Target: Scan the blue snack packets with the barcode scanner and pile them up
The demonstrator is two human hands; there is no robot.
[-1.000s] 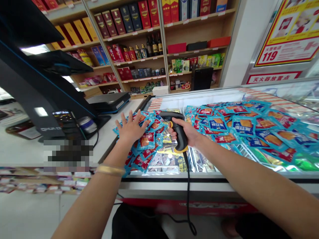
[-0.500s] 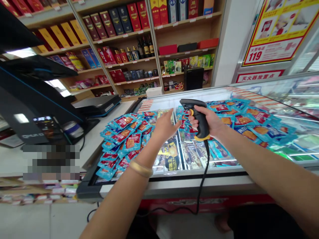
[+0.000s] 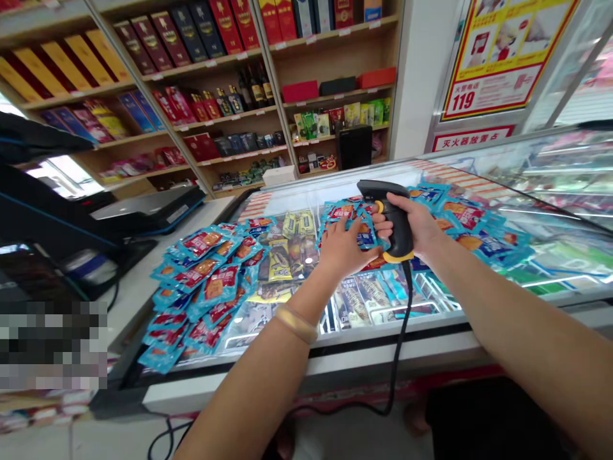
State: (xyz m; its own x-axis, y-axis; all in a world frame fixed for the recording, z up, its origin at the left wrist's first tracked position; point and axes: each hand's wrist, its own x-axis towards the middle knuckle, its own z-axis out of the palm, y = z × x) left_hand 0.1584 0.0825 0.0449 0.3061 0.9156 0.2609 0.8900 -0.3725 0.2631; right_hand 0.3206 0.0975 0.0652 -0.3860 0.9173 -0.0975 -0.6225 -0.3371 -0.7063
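Note:
My right hand (image 3: 416, 223) grips a black and yellow barcode scanner (image 3: 398, 223) by its handle, head pointing left, its cable hanging down over the freezer's front. Just left of it, my left hand (image 3: 342, 249) has its fingers spread over a middle group of blue and red snack packets (image 3: 342, 211); whether it presses on them I cannot tell. A gold-coloured bangle (image 3: 295, 324) is on my left wrist. A larger heap of the same packets (image 3: 211, 275) lies to the left on the glass top. More packets (image 3: 479, 230) lie to the right, partly behind my right hand and forearm.
Beneath the glass lid of the chest freezer (image 3: 268, 319) lie wrapped frozen goods. A dark checkout machine (image 3: 43, 211) and a flat scale (image 3: 153, 207) stand on the left counter. Shelves (image 3: 225, 128) with boxes and bottles line the back; a fire notice (image 3: 502, 64) hangs on the right.
My left hand has moved right and down onto the middle packets, fingers spreading. The scanner stays in my right hand. The whole view has shifted, with the left heap now further left.

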